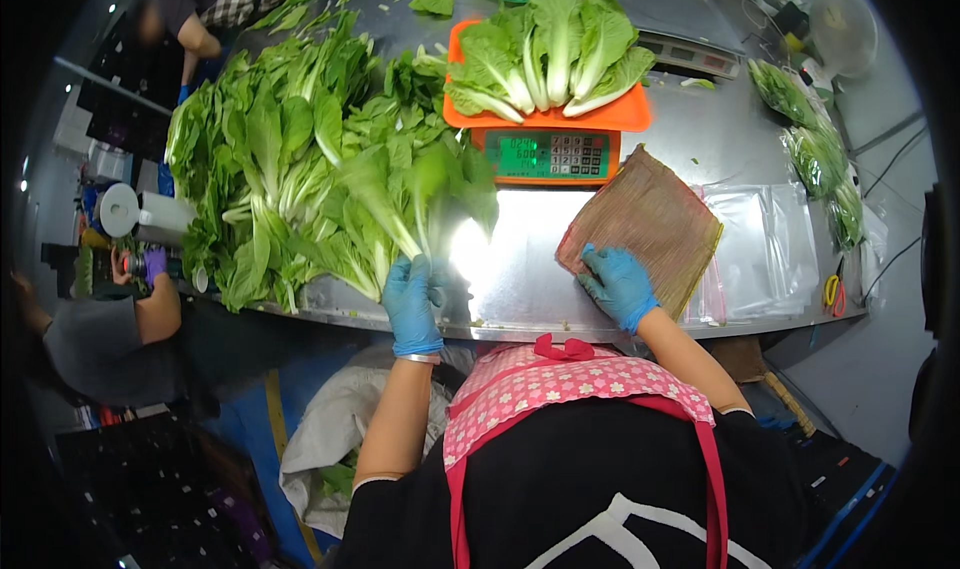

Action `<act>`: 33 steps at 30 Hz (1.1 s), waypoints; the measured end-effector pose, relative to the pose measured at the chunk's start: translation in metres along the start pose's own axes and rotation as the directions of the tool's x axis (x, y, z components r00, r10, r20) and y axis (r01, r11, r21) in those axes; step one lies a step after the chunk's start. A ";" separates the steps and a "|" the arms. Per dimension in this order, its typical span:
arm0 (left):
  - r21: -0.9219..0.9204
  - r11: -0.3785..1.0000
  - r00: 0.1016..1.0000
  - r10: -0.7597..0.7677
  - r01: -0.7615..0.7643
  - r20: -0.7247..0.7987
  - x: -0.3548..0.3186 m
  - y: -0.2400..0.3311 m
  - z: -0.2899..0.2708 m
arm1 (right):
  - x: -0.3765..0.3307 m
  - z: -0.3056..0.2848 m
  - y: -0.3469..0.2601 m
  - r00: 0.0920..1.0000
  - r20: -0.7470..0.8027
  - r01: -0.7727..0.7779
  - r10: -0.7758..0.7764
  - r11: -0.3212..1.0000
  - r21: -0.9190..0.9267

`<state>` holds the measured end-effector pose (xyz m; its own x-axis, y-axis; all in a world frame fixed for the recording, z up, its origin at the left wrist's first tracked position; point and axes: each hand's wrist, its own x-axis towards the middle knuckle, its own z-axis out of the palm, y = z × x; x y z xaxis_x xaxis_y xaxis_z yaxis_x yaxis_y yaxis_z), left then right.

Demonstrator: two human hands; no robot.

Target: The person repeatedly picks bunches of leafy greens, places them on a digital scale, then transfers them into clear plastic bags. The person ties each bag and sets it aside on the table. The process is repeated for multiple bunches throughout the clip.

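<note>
My left hand point(412, 304), in a blue glove, is closed around the pale stem ends of some leafy greens point(383, 212) at the table's front. Their leaves point away from me and are partly blurred. To the left spreads a large heap of loose greens point(260, 159). My right hand point(618, 287), also gloved in blue, rests on the left edge of a brown cloth point(655, 224), fingers slightly bent and apart. Beyond the hands stands an orange digital scale point(545, 157). Several heads of greens point(555, 54) lie fanned out on its orange tray point(635, 114).
Clear plastic bags point(768, 254) lie right of the cloth, near scissors point(834, 291) at the table's edge. Bagged greens point(815, 159) line the right side. A second scale point(690, 57) sits farther back. A white sack point(335, 429) stands below the table. Other people point(110, 339) are at the left.
</note>
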<state>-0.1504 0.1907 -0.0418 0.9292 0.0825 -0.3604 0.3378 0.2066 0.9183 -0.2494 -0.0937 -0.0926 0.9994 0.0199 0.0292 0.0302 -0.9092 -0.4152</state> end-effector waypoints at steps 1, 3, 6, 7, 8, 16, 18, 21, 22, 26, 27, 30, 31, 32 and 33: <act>-0.048 0.993 0.992 0.112 -0.109 0.054 0.002 0.008 0.012 | 0.001 0.001 0.001 1.000 0.007 -0.008 0.008 1.000 -0.015; -0.064 0.948 0.948 0.314 -0.310 0.057 0.022 0.022 0.045 | 0.000 0.004 0.003 1.000 0.022 -0.012 0.012 1.000 -0.029; -0.141 0.874 0.871 0.480 -0.465 0.106 0.066 0.041 0.107 | 0.001 0.006 0.007 1.000 0.023 -0.001 0.001 1.000 -0.016; -0.083 0.839 0.830 0.545 -0.538 0.123 0.081 0.045 0.130 | 0.000 0.006 0.008 1.000 0.019 0.004 -0.004 1.000 -0.001; -0.026 0.794 0.784 0.605 -0.608 0.142 0.093 0.047 0.152 | 0.001 0.006 0.009 1.000 0.015 0.010 -0.010 1.000 0.015; 0.792 0.201 0.714 0.595 -0.576 0.368 0.151 0.038 0.219 | 0.001 -0.003 0.011 0.998 -0.005 0.062 -0.062 0.994 0.089; 0.707 0.453 0.829 0.423 -0.543 0.365 0.093 0.083 0.212 | -0.006 -0.008 0.017 1.000 -0.020 0.003 0.000 0.984 0.180; 0.529 0.633 0.824 0.455 -0.565 0.337 0.106 0.073 0.152 | -0.013 -0.027 0.017 0.989 -0.135 -0.005 0.052 0.943 0.333; 0.481 0.748 0.887 0.344 -0.457 0.308 0.109 0.071 0.133 | -0.014 -0.033 0.019 0.978 -0.193 -0.001 0.080 0.926 0.377; 0.358 0.934 0.944 -0.132 0.017 0.301 0.112 0.084 0.076 | -0.018 -0.045 0.044 0.894 -0.210 -0.177 0.395 0.744 0.644; 0.324 0.944 0.934 -0.175 0.069 0.311 0.110 0.085 0.070 | -0.014 -0.052 0.052 0.880 -0.123 -0.212 0.458 0.612 0.762; 0.148 0.970 0.854 -0.241 0.193 0.461 0.116 0.083 0.060 | 0.011 -0.087 0.068 0.836 0.080 -0.229 0.543 0.213 0.950; 0.092 0.970 0.839 -0.241 0.225 0.487 0.114 0.086 0.064 | 0.023 -0.101 0.065 0.832 0.085 -0.184 0.549 0.128 0.974; 0.046 0.965 0.820 -0.243 0.256 0.518 0.116 0.087 0.069 | 0.036 -0.112 0.064 0.828 0.089 -0.137 0.553 0.045 0.990; 0.003 0.957 0.799 -0.243 0.290 0.549 0.119 0.087 0.076 | 0.049 -0.121 0.065 0.835 0.097 -0.112 0.542 -0.004 0.994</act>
<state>0.0011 0.1447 0.0076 0.7429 -0.5200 -0.4214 0.5929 0.2191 0.7749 -0.2011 -0.2017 -0.0081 0.8525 -0.4360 -0.2884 -0.0942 0.4145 -0.9052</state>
